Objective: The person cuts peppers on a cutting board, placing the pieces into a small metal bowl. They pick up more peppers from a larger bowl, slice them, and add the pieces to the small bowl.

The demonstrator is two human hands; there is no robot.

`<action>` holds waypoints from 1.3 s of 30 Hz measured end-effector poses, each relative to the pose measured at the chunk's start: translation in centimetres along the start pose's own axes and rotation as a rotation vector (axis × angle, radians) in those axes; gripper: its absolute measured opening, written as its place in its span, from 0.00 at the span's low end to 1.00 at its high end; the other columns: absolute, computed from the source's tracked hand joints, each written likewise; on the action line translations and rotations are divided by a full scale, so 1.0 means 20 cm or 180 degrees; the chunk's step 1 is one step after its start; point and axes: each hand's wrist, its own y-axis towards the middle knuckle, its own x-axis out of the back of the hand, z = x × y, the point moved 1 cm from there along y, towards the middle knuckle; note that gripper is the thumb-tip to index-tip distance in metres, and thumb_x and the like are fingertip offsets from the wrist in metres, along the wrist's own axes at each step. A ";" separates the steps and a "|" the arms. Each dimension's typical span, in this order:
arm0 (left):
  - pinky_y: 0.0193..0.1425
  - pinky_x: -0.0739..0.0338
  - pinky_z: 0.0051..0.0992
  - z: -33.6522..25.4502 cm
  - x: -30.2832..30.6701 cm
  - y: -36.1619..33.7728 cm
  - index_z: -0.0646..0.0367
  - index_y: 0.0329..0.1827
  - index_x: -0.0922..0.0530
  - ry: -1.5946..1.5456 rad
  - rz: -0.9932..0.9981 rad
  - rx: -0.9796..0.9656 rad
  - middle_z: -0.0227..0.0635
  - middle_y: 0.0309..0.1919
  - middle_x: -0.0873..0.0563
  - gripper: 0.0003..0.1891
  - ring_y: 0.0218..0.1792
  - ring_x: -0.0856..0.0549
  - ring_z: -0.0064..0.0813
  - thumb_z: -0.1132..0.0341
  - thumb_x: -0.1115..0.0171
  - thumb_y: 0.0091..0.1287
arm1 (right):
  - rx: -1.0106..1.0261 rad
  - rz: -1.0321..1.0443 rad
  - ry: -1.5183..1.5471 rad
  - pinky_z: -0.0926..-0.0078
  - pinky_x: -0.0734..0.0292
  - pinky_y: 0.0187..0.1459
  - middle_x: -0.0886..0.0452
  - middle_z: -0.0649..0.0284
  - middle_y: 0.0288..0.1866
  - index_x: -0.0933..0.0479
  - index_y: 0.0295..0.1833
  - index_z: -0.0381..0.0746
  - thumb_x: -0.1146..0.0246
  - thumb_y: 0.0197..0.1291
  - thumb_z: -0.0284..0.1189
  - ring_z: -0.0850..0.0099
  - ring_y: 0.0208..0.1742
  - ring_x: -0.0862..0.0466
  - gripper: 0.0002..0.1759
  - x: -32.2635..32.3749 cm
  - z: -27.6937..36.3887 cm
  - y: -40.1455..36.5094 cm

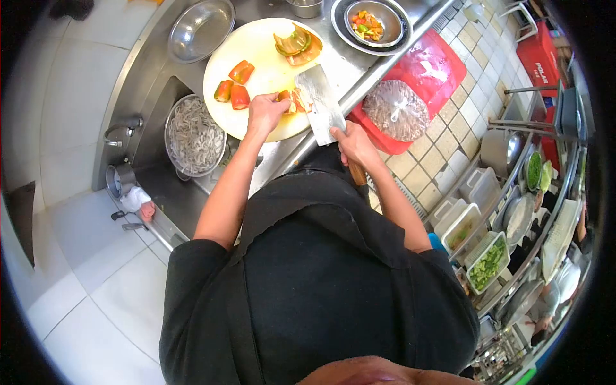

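Note:
My right hand (pixel 354 142) is closed around the cleaver (pixel 319 99), with its wooden handle below the hand and its broad blade over the board's right edge. On the round cutting board (pixel 250 45), my left hand (pixel 268 109) has its fingers pressed on a piece of pepper (pixel 289 97) beside the blade. Cut strips lie between the fingers and the blade. Left of them are several red pepper pieces (pixel 241 72). A hollowed green and orange pepper part (pixel 298 45) rests at the top of the board.
A colander of pale strips (pixel 194 136) stands in the sink (pixel 176 205). Beyond the board are an empty metal bowl (pixel 201 31) and a bowl of diced peppers (pixel 374 23). A red tub (pixel 443 61) holds a filled plastic bag (pixel 396 110). Shelves with containers (pixel 486 262) stand right.

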 end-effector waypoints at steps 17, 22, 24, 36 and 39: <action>0.45 0.16 0.27 0.17 -0.09 0.06 0.69 0.62 0.15 -0.0425 -0.0307 -0.0113 0.49 0.37 0.06 0.31 0.35 0.08 0.29 0.54 0.28 0.61 | 0.0030 0.0272 0.0472 0.68 0.29 0.15 0.27 0.65 0.21 0.26 0.47 0.30 0.41 0.77 0.35 0.73 0.13 0.25 0.16 -0.01 0.04 0.01; 0.42 0.17 0.22 0.15 -0.06 -0.01 0.70 0.60 0.14 -0.1066 -0.0139 0.0127 0.38 0.37 0.07 0.24 0.34 0.11 0.21 0.61 0.29 0.66 | -0.0033 0.0468 0.0558 0.70 0.28 0.15 0.28 0.67 0.21 0.25 0.45 0.31 0.40 0.77 0.36 0.74 0.14 0.25 0.16 -0.06 -0.05 0.03; 0.44 0.16 0.21 0.14 -0.01 0.00 0.71 0.61 0.15 -0.1135 0.0180 0.0266 0.34 0.41 0.08 0.21 0.37 0.12 0.18 0.64 0.30 0.69 | -0.0036 0.0392 0.0496 0.70 0.28 0.15 0.28 0.67 0.21 0.24 0.45 0.31 0.40 0.77 0.37 0.74 0.13 0.25 0.17 -0.08 -0.01 0.05; 0.42 0.14 0.23 0.15 0.07 -0.09 0.71 0.51 0.13 -0.1743 -0.0123 0.0424 0.37 0.37 0.09 0.13 0.33 0.12 0.22 0.70 0.31 0.69 | 0.0028 0.0418 0.0492 0.69 0.26 0.16 0.27 0.66 0.20 0.24 0.46 0.30 0.41 0.78 0.37 0.73 0.14 0.24 0.17 -0.13 -0.02 0.11; 0.40 0.13 0.24 0.20 0.07 -0.09 0.70 0.45 0.14 -0.1802 -0.0218 0.0531 0.38 0.35 0.10 0.08 0.31 0.12 0.24 0.73 0.31 0.68 | 0.0011 0.0445 0.0491 0.70 0.27 0.16 0.28 0.67 0.20 0.25 0.45 0.31 0.40 0.78 0.36 0.74 0.14 0.24 0.17 -0.12 -0.05 0.09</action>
